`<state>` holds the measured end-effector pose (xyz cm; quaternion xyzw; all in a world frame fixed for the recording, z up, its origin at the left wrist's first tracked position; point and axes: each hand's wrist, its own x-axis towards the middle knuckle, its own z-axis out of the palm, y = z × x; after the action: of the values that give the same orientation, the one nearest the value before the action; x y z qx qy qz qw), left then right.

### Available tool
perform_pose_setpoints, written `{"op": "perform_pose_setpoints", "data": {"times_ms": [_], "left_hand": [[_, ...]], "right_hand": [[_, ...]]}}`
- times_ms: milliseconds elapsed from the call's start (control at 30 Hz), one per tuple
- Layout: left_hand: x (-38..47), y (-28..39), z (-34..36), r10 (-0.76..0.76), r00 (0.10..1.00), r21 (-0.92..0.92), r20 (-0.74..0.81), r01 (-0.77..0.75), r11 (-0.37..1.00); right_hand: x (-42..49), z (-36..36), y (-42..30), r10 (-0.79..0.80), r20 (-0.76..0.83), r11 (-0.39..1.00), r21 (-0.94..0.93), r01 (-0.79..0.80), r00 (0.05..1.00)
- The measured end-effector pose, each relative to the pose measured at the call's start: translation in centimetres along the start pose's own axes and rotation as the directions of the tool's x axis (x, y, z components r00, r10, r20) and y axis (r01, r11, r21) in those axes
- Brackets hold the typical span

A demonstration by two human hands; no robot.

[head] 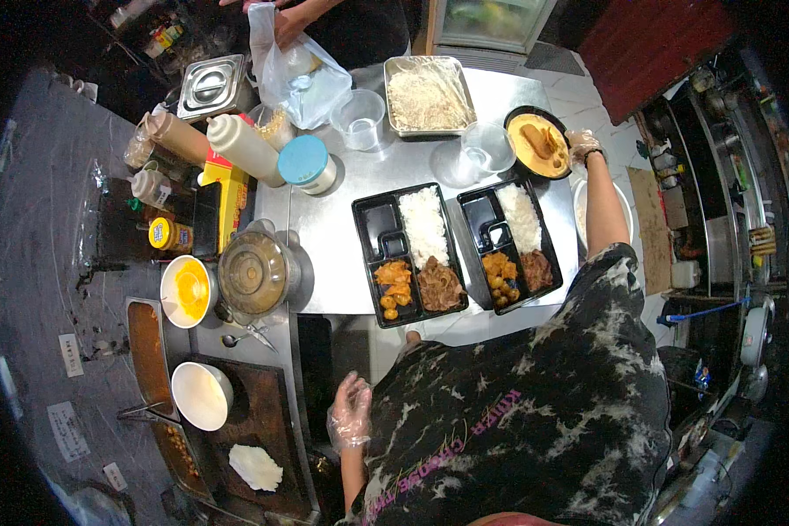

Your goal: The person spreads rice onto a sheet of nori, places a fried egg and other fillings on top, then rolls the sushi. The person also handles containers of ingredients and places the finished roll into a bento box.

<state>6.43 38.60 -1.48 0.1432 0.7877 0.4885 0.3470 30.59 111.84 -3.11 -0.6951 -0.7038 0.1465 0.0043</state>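
Note:
My right hand (pixel 583 146), in a clear plastic glove, is at the right rim of a round black bowl (pixel 543 143), with fingers against it. The bowl holds a pale yellow food with brown fried pieces on top. My left hand (pixel 352 411), also gloved, hangs beside my shirt away from the table, fingers loosely bent and nothing in it. Before me lie two black compartment trays, a left one (pixel 382 217) and a right one (pixel 480 220). Each carries white rice, brown meat and orange pieces with small round potatoes; their upper left compartments are bare.
Clear plastic tubs (pixel 358 119) and a metal pan (pixel 430 95) under film stand behind. Another person's hand (pixel 292 26) is in a plastic bag (pixel 302 82). Squeeze bottles (pixel 243 148), a blue-lidded jar (pixel 306 164) and white bowls (pixel 200 396) line the left.

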Motion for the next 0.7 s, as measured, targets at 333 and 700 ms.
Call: {"op": "perform_pose_setpoints", "data": {"times_ms": [333,700], "left_hand": [[-0.1,0.4,-0.3,-0.012,1.0,0.005,0.0,0.012,1.0],[0.3,1.0,-1.1,-0.006,1.0,0.02,0.013,0.006,1.0]], "right_hand": [[-1.9,-0.8,-1.1,-0.054,0.287,0.993,-0.081,0.081,0.956],[1.7,0.7,0.9,-0.002,0.187,0.984,0.174,-0.031,0.982]]}}
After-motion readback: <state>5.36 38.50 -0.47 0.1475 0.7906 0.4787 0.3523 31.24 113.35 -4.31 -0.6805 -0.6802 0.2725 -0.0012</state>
